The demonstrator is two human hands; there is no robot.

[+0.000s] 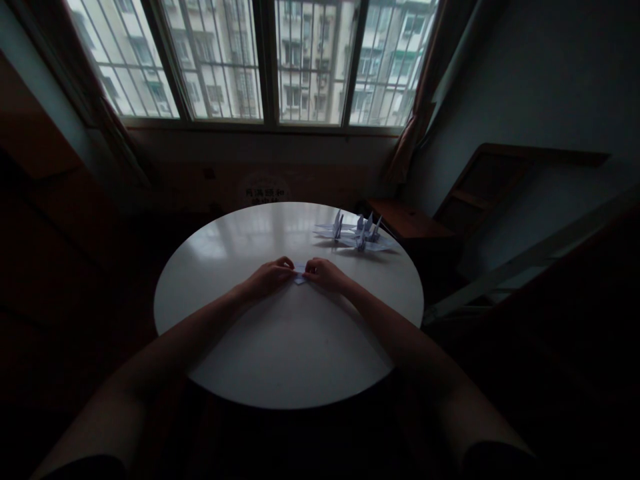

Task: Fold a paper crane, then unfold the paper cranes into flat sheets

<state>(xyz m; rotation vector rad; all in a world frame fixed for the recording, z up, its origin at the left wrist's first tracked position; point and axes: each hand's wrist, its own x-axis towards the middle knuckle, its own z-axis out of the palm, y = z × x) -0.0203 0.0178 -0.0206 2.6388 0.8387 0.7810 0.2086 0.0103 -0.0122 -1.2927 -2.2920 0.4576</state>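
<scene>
Between my two hands, near the middle of the round white table (pixel 280 347), is a small piece of folded white paper (pixel 299 279) with a point toward me. My left hand (pixel 275 275) pinches its left side, fingers curled. On the other side my right hand (pixel 324 273) is closed on the paper's right edge. Fingers cover much of the sheet, so its exact folded shape is hard to make out. Several folded paper cranes (pixel 361 239) stand close together at the table's far right, beyond my right hand.
A barred window (pixel 270 67) lets in light behind the table. To the right are a low reddish-brown wooden stand (pixel 410 220) and a wooden frame (pixel 487 177) leaning by the wall. Curtains (pixel 407 150) hang beside the window. The room's sides are very dark.
</scene>
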